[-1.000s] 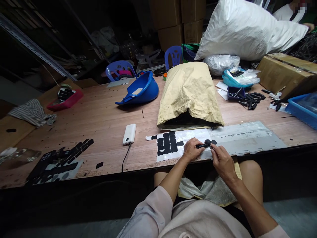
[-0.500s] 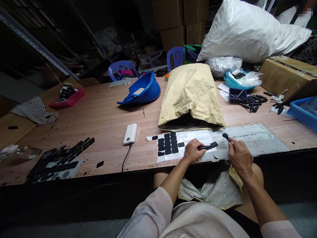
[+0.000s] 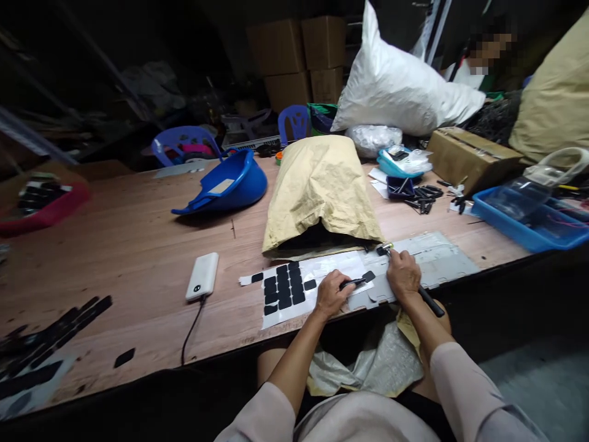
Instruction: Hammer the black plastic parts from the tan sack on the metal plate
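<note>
My left hand [image 3: 332, 294] lies at the edge of a white sheet [image 3: 329, 265], its fingers closed on a slim black pen-shaped piece [image 3: 351, 283]. Against that piece's tip is a dark rounded pad [image 3: 369, 276]. Several similar black pads [image 3: 284, 286] sit in rows on the sheet. My right hand [image 3: 404, 273] is wrapped round a small hammer [image 3: 431, 301]; the black handle sticks out behind the wrist. Its head, part black and part shiny with a yellowish end, is in front of the fingers, over the grey board [image 3: 437, 252].
A yellow-tan sack [image 3: 322, 184] lies open-mouthed just beyond the sheet. On the left are a white power bank [image 3: 202, 276] with a cable and a blue scoop-shaped basin [image 3: 230, 184]. Black parts [image 3: 423, 197], a cardboard box [image 3: 476, 156] and a blue tray [image 3: 515, 227] occupy the right.
The view has swung right, bringing more of the blue tray in. My right hand has turned the hammer, so its head now shows sideways and the handle appears behind the wrist. My left hand keeps its grip.
</note>
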Demonstrator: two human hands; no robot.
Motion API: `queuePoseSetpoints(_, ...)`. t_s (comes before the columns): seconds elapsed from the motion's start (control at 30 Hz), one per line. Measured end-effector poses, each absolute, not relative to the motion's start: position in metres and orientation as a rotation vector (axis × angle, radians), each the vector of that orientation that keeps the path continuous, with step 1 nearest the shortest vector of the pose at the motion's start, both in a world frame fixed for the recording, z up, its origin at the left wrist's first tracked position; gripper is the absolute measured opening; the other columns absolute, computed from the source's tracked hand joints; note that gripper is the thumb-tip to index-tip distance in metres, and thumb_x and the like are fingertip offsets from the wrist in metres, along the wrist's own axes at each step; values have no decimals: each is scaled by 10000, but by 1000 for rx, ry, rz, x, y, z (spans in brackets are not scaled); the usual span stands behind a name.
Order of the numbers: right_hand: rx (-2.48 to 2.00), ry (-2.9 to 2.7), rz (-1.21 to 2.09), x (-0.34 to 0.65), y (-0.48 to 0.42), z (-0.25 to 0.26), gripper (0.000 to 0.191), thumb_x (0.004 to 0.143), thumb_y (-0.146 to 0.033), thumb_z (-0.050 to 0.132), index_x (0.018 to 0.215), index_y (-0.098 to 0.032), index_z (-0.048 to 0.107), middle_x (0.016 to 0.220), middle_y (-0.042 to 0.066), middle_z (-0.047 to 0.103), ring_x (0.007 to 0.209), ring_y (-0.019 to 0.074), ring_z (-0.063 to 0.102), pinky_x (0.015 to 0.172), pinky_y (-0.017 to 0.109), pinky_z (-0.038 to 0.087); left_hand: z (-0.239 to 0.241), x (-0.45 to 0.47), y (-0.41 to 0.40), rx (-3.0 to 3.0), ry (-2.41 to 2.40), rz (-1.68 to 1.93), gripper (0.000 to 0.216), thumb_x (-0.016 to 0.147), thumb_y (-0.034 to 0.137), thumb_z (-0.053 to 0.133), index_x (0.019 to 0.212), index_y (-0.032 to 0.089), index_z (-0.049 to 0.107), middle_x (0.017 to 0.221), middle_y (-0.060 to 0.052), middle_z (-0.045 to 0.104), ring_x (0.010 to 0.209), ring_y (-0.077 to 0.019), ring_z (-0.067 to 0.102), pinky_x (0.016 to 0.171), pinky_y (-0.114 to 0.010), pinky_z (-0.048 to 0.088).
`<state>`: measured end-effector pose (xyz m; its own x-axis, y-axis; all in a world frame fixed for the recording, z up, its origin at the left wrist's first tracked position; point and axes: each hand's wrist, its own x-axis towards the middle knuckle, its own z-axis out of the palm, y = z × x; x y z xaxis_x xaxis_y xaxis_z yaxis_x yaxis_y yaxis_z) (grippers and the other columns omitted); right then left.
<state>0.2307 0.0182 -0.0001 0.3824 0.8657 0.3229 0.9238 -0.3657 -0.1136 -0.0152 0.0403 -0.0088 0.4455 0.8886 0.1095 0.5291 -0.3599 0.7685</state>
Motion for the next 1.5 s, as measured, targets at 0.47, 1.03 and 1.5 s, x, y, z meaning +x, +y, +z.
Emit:
queuePoseSetpoints(0.47,-2479,-1504,-261,226,30,4,389,1063,-239,429,1344,-139,677,1135,179,633,1000,261,551,784,358,392,-18,-31,-67,2075,822,630,319,1066,477,498,1099,253,723,969,-73,753,914,-234,712,894,-357,545)
queuePoseSetpoints(1.03,-2427,-1524,-361,229,29,3,428,1069,-268,379,1313,-120,698,1085,196,633,958,281,539,716,371,322,-56,-42,-78,1951,1158,-203,322,915,277,717,1228,262,794,1199,-110,816,1144,-319,759,994,-408,572)
queuePoseSetpoints(1.5,-2425,-1544,-352,229,30,2,384,1071,-266,405,1296,-124,682,1071,182,632,951,272,541,707,360,259,40,-60,127,1709,2262,759,399,967,254,684,1353,158,648,1405,-228,599,1385,-412,538,1160,-531,448)
